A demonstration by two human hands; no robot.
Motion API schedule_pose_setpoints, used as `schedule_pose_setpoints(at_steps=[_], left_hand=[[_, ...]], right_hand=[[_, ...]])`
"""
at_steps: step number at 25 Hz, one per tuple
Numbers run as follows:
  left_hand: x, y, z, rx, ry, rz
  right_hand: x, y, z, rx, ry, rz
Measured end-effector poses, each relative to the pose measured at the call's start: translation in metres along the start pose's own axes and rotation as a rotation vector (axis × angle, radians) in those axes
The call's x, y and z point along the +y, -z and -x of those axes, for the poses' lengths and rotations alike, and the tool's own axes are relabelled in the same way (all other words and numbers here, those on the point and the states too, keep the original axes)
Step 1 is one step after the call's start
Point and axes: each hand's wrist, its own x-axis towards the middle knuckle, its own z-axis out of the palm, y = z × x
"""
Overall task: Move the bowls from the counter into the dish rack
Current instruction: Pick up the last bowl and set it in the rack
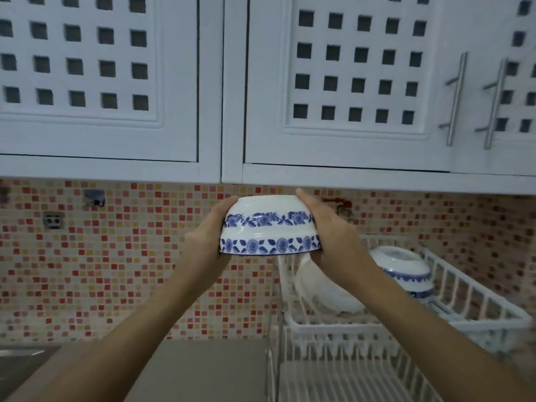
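Up in mid-air, w/ the tiled wall behind, the bowl (270, 226) hangs upside down, rim facing the counter, clamped btwn both palms: left hand (204, 242) at its 9 o'clock, right hand (327, 236) at 3, fingers curled snug round the sides. Dish rack (475, 303) sits lower, approx 4 o'clock from the bowl, so right hand is nearer. Another bowl (406, 271) is racked already, also inverted. Next move likely right and down.

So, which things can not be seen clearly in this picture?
- Inside of the held bowl: turned upside down, head view.
- Dish rack lower tier: cut by the bottom edge.
- White item in the rack: blurred, behind the right hand.
- Left hand palm: behind the bowl.
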Motion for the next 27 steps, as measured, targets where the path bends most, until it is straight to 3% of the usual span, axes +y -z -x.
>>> schedule_pose_setpoints(at_steps=[3,7,9,15,18,20,27], left_hand=[[0.043,-0.041,-0.026,-0.126,-0.050,-0.028],[0.086,-0.098,-0.052,-0.655,-0.107,0.148],[0.104,-0.127,-0.056,-0.803,-0.094,0.218],[0.143,-0.196,-0.054,-0.685,-0.072,0.196],[0.143,-0.215,-0.046,-0.671,-0.047,0.145],[0.144,-0.226,-0.041,-0.676,-0.066,0.094],[0.154,-0.259,-0.022,-0.757,-0.105,-0.101]], right_hand=[[0.049,0.042,0.015,-0.013,-0.003,0.044],[0.126,0.084,0.047,-0.028,0.054,0.162],[0.163,0.093,0.067,-0.040,0.041,0.167],[0.237,0.104,0.094,-0.076,-0.004,0.070],[0.259,0.119,0.101,-0.451,-0.070,-0.061],[0.267,0.122,0.108,-0.581,-0.122,-0.171],[0.282,0.109,0.123,-0.563,-0.307,-0.435]])
